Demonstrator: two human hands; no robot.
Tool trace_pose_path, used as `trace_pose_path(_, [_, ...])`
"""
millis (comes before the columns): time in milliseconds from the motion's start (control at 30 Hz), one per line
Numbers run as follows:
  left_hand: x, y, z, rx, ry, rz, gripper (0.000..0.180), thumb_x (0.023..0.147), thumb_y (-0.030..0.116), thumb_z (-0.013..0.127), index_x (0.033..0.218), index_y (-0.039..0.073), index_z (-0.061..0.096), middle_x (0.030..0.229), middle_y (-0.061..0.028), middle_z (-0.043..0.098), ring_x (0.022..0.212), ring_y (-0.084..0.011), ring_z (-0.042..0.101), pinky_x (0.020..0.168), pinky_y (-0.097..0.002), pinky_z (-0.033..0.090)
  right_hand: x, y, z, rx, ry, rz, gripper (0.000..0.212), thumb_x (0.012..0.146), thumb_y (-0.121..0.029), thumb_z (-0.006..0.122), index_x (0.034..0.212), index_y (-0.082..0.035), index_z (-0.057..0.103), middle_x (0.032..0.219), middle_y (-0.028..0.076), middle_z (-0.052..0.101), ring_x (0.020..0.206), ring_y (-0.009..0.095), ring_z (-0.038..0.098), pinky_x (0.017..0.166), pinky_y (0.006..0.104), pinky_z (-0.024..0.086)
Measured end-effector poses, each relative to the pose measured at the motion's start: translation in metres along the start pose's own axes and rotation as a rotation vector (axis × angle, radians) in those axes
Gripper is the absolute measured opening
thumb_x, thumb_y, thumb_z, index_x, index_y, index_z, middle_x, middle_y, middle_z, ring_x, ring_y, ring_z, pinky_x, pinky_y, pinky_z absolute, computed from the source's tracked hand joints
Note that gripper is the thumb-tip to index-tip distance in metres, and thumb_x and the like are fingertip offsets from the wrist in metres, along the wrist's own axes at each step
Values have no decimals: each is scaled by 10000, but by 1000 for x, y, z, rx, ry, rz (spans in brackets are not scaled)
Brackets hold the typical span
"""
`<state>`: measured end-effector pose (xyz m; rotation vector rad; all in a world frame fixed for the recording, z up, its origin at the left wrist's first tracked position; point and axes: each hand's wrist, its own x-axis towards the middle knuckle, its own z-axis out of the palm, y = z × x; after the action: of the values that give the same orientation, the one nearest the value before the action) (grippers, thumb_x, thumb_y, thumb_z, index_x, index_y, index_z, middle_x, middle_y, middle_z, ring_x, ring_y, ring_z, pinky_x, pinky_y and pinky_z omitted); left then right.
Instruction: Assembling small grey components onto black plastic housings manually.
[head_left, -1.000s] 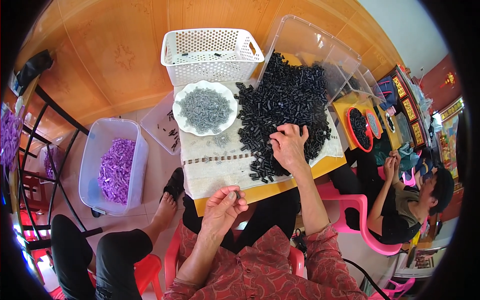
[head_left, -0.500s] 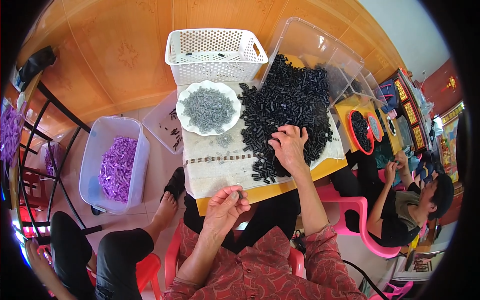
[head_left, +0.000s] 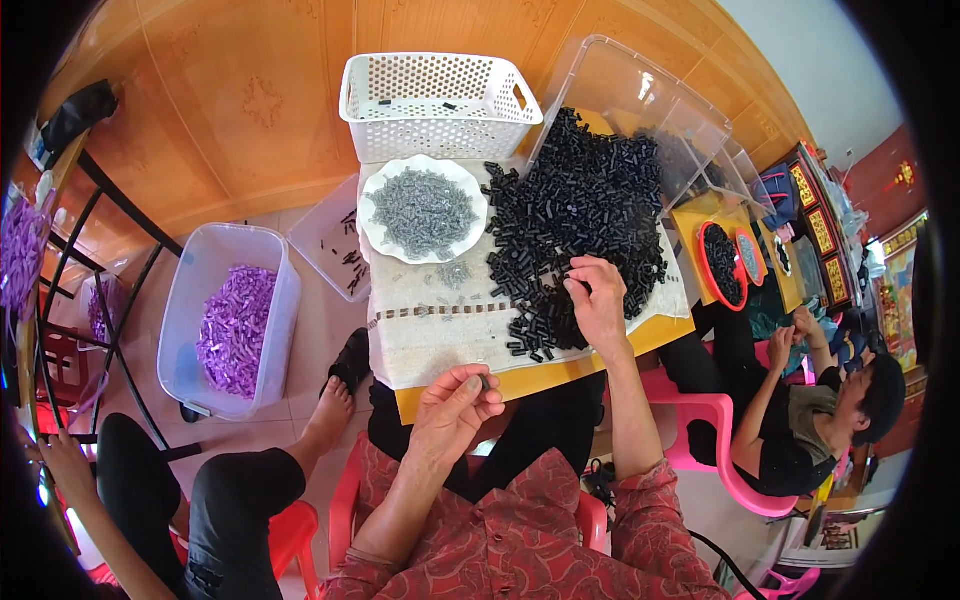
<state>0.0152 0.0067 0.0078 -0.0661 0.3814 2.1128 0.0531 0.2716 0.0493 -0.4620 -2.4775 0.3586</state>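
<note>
My left hand (head_left: pixel 447 412) is closed near the front edge of the table, a small dark piece (head_left: pixel 486 382) pinched between thumb and fingertips. A large heap of short black plastic pieces (head_left: pixel 575 190) covers the right side of the cloth. Over the near part of that heap is my right hand (head_left: pixel 600 300), thumb and fingers drawn together in a pinch; what they hold, if anything, is hidden. To the left of the heap, a white scalloped plate (head_left: pixel 372 237) carries many small clear-grey pieces (head_left: pixel 425 212), some more lying loose on the cloth below it.
Behind the plate stands a white perforated basket (head_left: pixel 440 138). A clear box (head_left: pixel 690 130) lies tipped behind the heap. On the floor at left is a tub (head_left: pixel 170 340) of purple pieces. One person (head_left: pixel 810 420) sits at right; another person's legs (head_left: pixel 240 510) are at left.
My right hand has shifted slightly right, and its spread fingers have drawn together into a pinch. My left hand keeps its pinch on the small dark piece, nearly in place.
</note>
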Motion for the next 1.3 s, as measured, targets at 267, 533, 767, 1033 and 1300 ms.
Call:
trace_pose_path(267, [0,-1,-1,-4,6,-7,193,950,82,551,1119,3,602,1002,-130,629,826,-185,627,757,-346,565,-2,-3,-13,361,-37,226,77,847,-8,617,918,11,637,1106,108,634,1035,198,580,933,297,425])
trace_pose_path(533, [-1,-1,-1,-18,-14,10,195,956,84,538,1124,8,603,1012,-129,626,834,-179,624,763,-339,562,-11,-35,-32,1180,-112,613,120,937,-77,575,1018,10,586,977,131,666,791,163,667,659,246,533])
trace_pose_path(767, [-2,-3,0,-1,7,36,205,957,89,538,1136,11,600,997,-117,635,783,-173,616,720,-325,538,-48,-75,-29,1375,-266,696,108,922,-63,592,1009,2,595,937,127,670,766,160,663,640,261,534])
trace_pose_path(1033, [-3,-4,1,-2,41,54,207,952,97,553,1137,16,600,986,-105,644,768,-151,610,715,-309,526,-69,-91,-14,1371,-385,737,101,895,-21,616,994,-4,609,874,96,678,665,131,654,535,217,520])
trace_pose_path(1300, [-4,-3,3,-18,20,66,187,949,103,567,1108,19,620,989,-89,662,765,-137,621,698,-282,541,-75,-106,-14,1282,-413,628,173,894,-15,621,1062,16,642,826,77,664,671,120,640,554,209,509])
